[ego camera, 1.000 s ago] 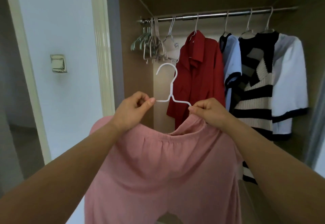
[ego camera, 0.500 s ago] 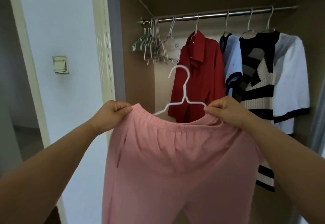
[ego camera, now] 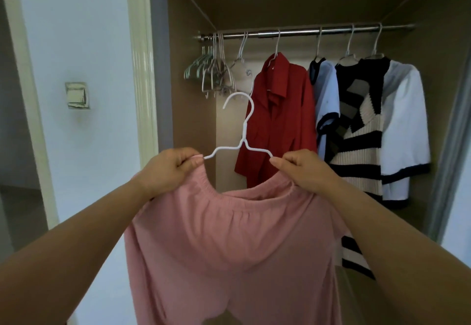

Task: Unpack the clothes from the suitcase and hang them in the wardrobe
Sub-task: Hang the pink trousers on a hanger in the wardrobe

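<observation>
Pink trousers [ego camera: 229,235]: held up before the open wardrobe [ego camera: 193,120], waistband sagging between both hands, legs hanging | white hanger [ego camera: 243,131]: upright, hook below the rail [ego camera: 305,31], not touching it | left hand [ego camera: 168,171]: pinches one hanger end with the waistband | right hand [ego camera: 303,169]: pinches the other end likewise | red shirt [ego camera: 277,120]: hanging on the rail.

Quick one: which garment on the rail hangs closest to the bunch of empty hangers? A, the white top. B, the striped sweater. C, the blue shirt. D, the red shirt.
D: the red shirt hangs right beside the empty hangers at the left end of the rail; the others hang further right.
</observation>
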### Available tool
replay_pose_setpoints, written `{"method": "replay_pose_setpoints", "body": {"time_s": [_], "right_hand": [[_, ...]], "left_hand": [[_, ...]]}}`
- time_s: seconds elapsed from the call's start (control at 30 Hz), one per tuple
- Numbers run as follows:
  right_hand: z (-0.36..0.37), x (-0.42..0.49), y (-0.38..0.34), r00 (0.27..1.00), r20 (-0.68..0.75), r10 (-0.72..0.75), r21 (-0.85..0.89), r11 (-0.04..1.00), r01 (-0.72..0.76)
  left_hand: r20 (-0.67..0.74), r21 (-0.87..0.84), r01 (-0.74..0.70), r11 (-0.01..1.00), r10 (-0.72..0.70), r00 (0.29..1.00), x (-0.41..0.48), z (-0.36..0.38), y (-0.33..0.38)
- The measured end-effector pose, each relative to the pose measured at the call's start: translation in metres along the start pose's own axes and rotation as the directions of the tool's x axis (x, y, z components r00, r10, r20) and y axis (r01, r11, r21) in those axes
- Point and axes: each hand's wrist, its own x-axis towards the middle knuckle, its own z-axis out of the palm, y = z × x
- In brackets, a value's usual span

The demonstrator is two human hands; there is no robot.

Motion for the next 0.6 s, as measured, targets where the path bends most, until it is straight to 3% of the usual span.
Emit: {"method": "replay_pose_setpoints", "body": {"time_s": [0.07, 0.13, 0.2, 0.27, 0.37, 0.5, 0.6], "right_hand": [[0.000, -0.005, 0.003, 0.999, -0.034, 0.028, -0.111, 0.993, -0.032], [-0.002, -0.012, 0.006, 0.991, -0.081, 0.106, -0.105, 0.988, -0.115], [-0.009, -0.018, 0.016, 0.964, -0.105, 0.244, 0.094, 0.967, -0.235], [-0.019, -0.025, 0.029, 0.933, -0.012, 0.360, 0.258, 0.902, -0.345], [-0.025, -0.034, 0.042, 0.914, 0.073, 0.399, 0.458, 0.801, -0.387], [-0.022, -0.027, 0.039, 0.877, -0.200, 0.436, 0.517, 0.808, -0.284], [-0.035, -0.023, 0.047, 0.726, -0.383, 0.571, 0.602, 0.750, -0.273]], "left_hand": [[-0.025, 0.045, -0.030, 0.999, 0.031, 0.999, 0.001, -0.002, 0.005], [-0.052, 0.085, -0.035, 0.996, 0.040, 0.998, 0.001, -0.002, 0.008], [-0.091, 0.124, -0.023, 0.992, 0.035, 0.995, -0.001, -0.003, 0.004], [-0.133, 0.113, 0.015, 0.993, 0.000, 0.991, -0.003, -0.005, -0.006], [-0.156, 0.072, 0.059, 0.996, -0.047, 0.987, -0.005, -0.007, -0.019], [-0.150, 0.026, 0.055, 0.998, -0.051, 0.987, -0.008, -0.001, -0.025], [-0.162, -0.010, 0.046, 0.999, -0.047, 0.986, -0.013, -0.003, -0.033]]}}
